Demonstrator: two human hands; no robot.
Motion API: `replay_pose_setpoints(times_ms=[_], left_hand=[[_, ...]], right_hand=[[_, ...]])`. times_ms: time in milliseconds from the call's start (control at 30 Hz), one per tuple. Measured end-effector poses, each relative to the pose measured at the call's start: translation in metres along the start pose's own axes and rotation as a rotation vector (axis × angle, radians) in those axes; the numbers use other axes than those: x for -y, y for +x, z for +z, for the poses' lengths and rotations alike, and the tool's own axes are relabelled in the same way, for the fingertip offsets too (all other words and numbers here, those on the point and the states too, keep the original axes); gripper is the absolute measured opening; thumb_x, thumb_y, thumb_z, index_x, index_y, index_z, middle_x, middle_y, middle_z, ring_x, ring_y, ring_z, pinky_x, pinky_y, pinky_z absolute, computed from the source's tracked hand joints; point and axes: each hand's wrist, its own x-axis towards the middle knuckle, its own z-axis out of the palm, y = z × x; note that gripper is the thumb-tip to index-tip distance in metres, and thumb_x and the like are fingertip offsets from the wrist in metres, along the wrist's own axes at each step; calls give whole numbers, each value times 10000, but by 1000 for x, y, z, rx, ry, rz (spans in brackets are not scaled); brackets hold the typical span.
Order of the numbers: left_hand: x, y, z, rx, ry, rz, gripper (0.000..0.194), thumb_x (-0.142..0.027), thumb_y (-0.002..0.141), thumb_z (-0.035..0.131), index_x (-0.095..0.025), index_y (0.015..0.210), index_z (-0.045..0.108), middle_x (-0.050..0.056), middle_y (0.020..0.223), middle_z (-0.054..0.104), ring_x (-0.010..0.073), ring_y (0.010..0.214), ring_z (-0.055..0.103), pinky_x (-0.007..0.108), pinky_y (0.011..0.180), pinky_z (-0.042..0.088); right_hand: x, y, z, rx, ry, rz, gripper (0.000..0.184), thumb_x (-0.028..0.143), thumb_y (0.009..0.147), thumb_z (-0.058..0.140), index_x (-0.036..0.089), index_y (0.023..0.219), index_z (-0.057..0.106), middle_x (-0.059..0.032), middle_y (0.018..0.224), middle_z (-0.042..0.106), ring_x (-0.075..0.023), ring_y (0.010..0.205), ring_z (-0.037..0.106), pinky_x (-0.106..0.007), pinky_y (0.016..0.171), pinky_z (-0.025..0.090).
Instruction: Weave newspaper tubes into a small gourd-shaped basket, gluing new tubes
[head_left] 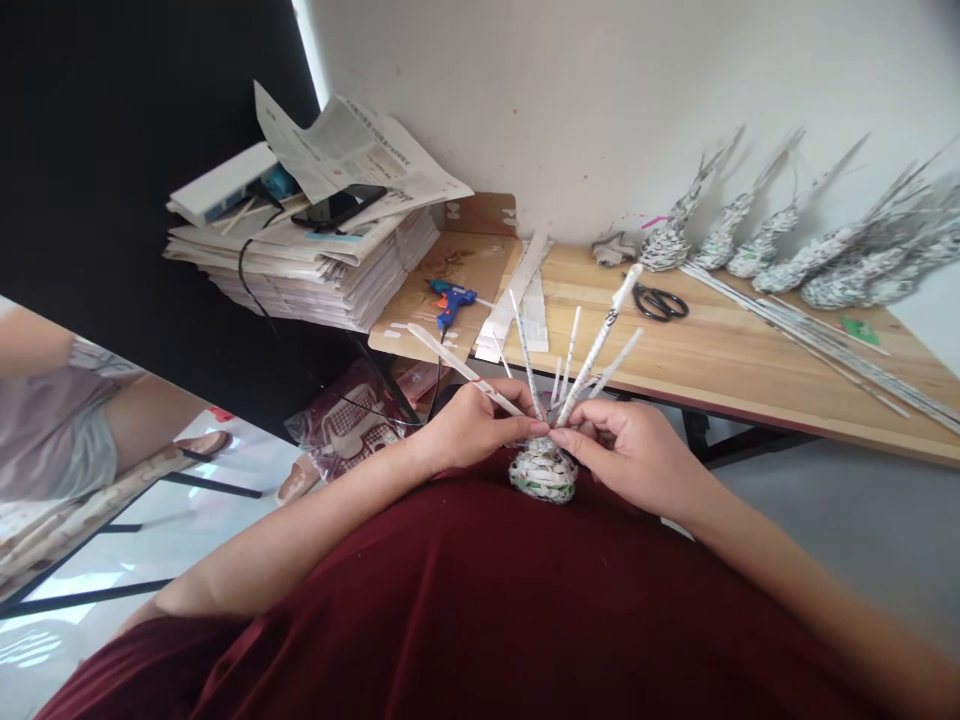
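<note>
A small woven ball of rolled newspaper [544, 473] rests against my dark red shirt at lap height. Several thin paper sticks [592, 355] fan up and away from its top. My left hand [469, 425] is closed, pinching one long paper stick [457, 365] that slants up to the left. My right hand [634, 450] is closed too, its fingertips pinching the bases of the sticks just above the woven ball. The two hands almost touch over the ball.
A wooden table [720, 365] ahead holds black scissors [660, 302], a blue glue gun [450, 298], a bundle of long paper sticks [825, 345] and several woven paper cones [787, 250] against the wall. A newspaper stack [315, 265] with a phone [339, 207] stands left. Another person sits at far left [67, 420].
</note>
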Motion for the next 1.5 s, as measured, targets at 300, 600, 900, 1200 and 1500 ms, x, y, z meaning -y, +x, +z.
replay_pose_setpoints(times_ms=[300,600,900,1200,1500], left_hand=[[7,2,0,0,-13,12,252,-369,845,761,-130,844,680,5,737,644,108,682,596,230,654,508],[7,-3,-2,16,-210,-42,310,-368,853,763,-110,1001,679,12,691,675,104,612,641,209,560,559],[0,-2,2,-36,-195,-121,272,-282,724,865,-110,842,689,0,629,680,104,558,658,229,594,594],[-2,1,6,-68,-199,-116,203,-248,736,825,-100,843,736,15,623,688,104,527,635,219,553,568],[10,3,0,28,-252,-113,334,-295,633,930,-108,830,737,10,667,698,99,592,635,226,617,556]], right_hand=[[-1,-2,1,91,215,156,261,411,955,590,189,823,631,32,589,619,-111,450,604,-219,465,465],[-1,-2,2,79,265,167,231,398,956,590,182,905,653,33,587,615,-111,473,593,-218,474,493],[-5,-3,6,82,227,165,271,452,963,587,193,916,651,9,644,650,-142,535,621,-247,494,520],[-4,-2,5,74,97,33,221,390,972,583,201,874,641,-18,726,718,-168,605,653,-273,559,523],[-5,-6,4,111,201,138,256,419,979,564,194,907,663,-31,736,728,-171,607,686,-270,550,550]])
